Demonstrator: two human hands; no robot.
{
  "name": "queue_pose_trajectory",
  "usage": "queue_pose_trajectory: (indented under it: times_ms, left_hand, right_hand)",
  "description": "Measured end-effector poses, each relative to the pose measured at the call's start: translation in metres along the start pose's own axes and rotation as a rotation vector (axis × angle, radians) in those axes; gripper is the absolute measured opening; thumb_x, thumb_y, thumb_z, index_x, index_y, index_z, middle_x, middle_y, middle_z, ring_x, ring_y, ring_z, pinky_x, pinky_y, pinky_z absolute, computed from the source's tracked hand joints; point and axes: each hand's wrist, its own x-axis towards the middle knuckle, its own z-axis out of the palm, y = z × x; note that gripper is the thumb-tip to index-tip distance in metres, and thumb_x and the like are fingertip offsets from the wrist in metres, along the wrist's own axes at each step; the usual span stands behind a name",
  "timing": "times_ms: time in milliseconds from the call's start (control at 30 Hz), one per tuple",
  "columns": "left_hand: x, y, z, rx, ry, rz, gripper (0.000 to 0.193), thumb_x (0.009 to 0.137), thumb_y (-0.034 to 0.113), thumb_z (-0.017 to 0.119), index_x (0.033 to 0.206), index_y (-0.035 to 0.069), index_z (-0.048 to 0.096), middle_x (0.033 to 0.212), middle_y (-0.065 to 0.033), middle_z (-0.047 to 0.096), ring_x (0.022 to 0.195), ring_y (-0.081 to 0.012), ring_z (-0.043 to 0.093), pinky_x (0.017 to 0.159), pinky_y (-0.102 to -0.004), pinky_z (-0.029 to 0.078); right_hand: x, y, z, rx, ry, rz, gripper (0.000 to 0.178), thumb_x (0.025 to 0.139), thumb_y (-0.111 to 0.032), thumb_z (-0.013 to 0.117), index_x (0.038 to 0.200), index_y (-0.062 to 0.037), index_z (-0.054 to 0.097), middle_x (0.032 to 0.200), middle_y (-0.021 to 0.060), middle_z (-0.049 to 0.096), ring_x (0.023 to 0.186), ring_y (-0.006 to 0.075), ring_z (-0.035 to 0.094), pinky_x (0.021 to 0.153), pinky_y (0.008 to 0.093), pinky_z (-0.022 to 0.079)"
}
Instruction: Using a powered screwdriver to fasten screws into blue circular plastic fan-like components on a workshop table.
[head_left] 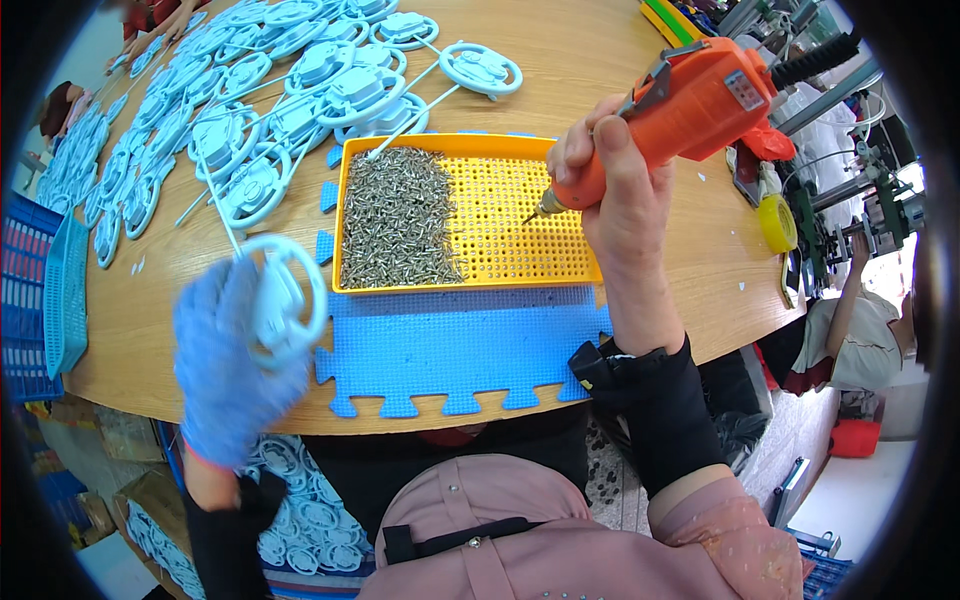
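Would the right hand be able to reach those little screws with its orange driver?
Probably yes: the right hand holds the driver with its tip pointing over the tray, and nothing seems to block the screws.

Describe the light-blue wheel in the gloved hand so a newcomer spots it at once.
On the wooden table, find the yellow tray with metal screws heaped in its left part. Just left of its near-left corner, the blue-gloved left hand holds the light-blue wheel. Similar wheels lie piled farther back; this one is set apart by being gripped in that glove.
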Motion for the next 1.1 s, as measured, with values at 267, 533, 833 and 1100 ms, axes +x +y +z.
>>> queue_pose_trajectory:
  times_ms: [267, 533, 833, 1100]
  left_hand:
    - [-0.036, 0.103, 0.015, -0.237, -0.076, -0.167, 0.074, 0.057, 0.034, 0.080, 0.120, 0.003, 0.056, 0.109, -0.0180, 0.055, 0.095, -0.0359, 0.053, 0.086, -0.0446, 0.038]
    - [-0.043, 0.096, 0.032, -0.348, -0.023, -0.257, 0.059, 0.062, 0.047, 0.077, 0.103, 0.007, 0.066, 0.100, -0.0110, 0.057, 0.092, -0.0287, 0.052, 0.079, -0.0442, 0.034]
    - [-0.044, 0.093, 0.035, -0.355, -0.036, -0.211, 0.060, 0.061, 0.049, 0.076, 0.104, 0.008, 0.066, 0.099, -0.0106, 0.056, 0.094, -0.0294, 0.051, 0.079, -0.0449, 0.033]
    - [-0.034, 0.096, 0.037, -0.280, -0.132, -0.230, 0.054, 0.062, 0.045, 0.074, 0.104, 0.013, 0.064, 0.095, -0.0094, 0.056, 0.092, -0.0283, 0.052, 0.080, -0.0441, 0.034]
  right_hand:
    - [-0.019, -0.053, 0.043, 0.058, -0.102, -0.108, 0.036, 0.090, -0.039, 0.060, 0.102, -0.0056, 0.050, 0.072, 0.0026, 0.050, 0.061, 0.0141, 0.050, 0.061, 0.0305, 0.044]
    - [-0.085, -0.057, 0.106, 0.007, -0.276, 0.078, 0.049, 0.082, -0.046, 0.069, 0.099, -0.0051, 0.047, 0.067, 0.0041, 0.052, 0.054, 0.0144, 0.050, 0.051, 0.0273, 0.042]
    - [-0.092, -0.053, 0.114, 0.016, -0.270, 0.126, 0.046, 0.080, -0.040, 0.073, 0.096, -0.0048, 0.047, 0.065, 0.0044, 0.053, 0.053, 0.0147, 0.050, 0.050, 0.0277, 0.042]
    - [-0.091, -0.047, 0.118, 0.088, -0.308, 0.198, 0.046, 0.081, -0.041, 0.072, 0.096, -0.0064, 0.047, 0.065, 0.0030, 0.052, 0.053, 0.0136, 0.050, 0.049, 0.0278, 0.041]
